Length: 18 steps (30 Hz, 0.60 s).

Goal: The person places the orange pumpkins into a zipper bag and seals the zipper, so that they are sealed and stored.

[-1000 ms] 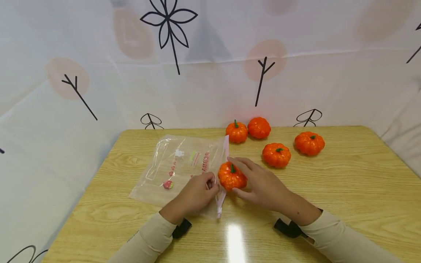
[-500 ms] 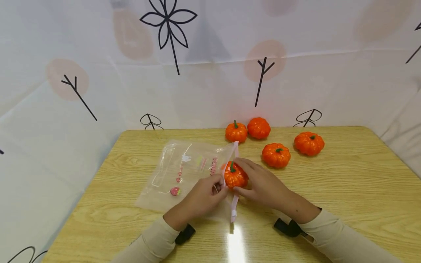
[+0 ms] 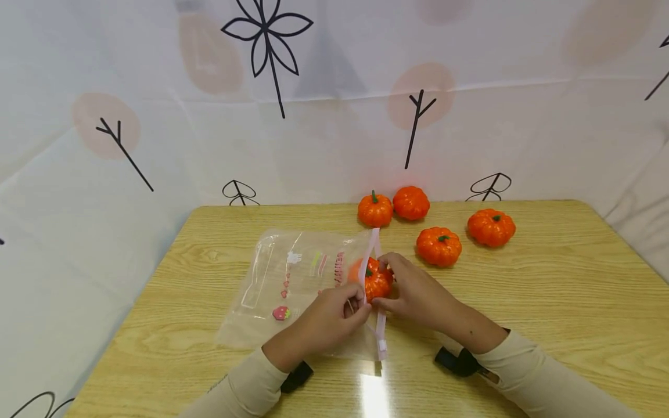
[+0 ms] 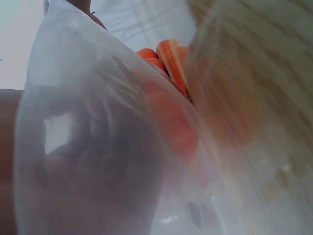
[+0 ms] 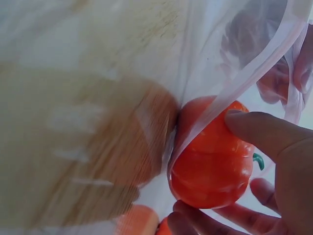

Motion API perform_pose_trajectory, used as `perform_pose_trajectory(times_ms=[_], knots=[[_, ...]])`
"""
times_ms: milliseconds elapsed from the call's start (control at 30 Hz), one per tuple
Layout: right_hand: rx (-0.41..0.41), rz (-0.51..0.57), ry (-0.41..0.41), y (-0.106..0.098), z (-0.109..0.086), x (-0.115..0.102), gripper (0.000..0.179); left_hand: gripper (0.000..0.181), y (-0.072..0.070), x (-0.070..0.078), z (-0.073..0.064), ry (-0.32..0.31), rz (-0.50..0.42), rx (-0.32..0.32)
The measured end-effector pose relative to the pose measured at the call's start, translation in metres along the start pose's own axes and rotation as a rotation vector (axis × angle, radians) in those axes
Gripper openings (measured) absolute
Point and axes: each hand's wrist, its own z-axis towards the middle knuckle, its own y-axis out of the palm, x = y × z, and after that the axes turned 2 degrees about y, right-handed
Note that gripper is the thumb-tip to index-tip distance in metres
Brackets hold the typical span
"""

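Note:
A small orange pumpkin (image 3: 377, 285) with a green stem sits partly inside the mouth of a clear zip bag (image 3: 266, 278). My right hand (image 3: 418, 293) grips it from the right, thumb on one side and fingers on the other, as the right wrist view shows with the pumpkin (image 5: 212, 161). My left hand (image 3: 331, 313) pinches the upper edge of the bag's pink-trimmed opening and lifts it over the pumpkin. Printed on the bag are a strawberry, small hearts and red lettering. In the left wrist view the bag's film (image 4: 98, 147) covers much of the left hand.
Two pumpkins, one upright (image 3: 375, 211) and one beside it (image 3: 411, 203), stand at the table's back edge. Two more, a nearer pumpkin (image 3: 439, 247) and a farther pumpkin (image 3: 491, 227), lie to the right. A patterned white cloth (image 3: 324, 145) hangs behind the wooden table (image 3: 564, 302).
The left hand has drawn the bag's mouth rightward and over the pumpkin, whose left part is now behind the film. The right hand has barely moved and keeps its grip.

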Motion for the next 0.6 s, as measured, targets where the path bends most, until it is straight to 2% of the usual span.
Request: perform_pose_trajectory(times_ms=[267,600], knots=[[-0.019,0.006,0.004,0.0008,0.0002,0.0010,0.051,0.017,0.0003,0.0003,-0.0005,-0.001,-0.009,-0.013],[-0.029,0.016,-0.038,0.0032,0.0004,0.0025,0.053,0.016,0.0002,-0.0011,-0.0011,-0.003,-0.013,-0.021]])
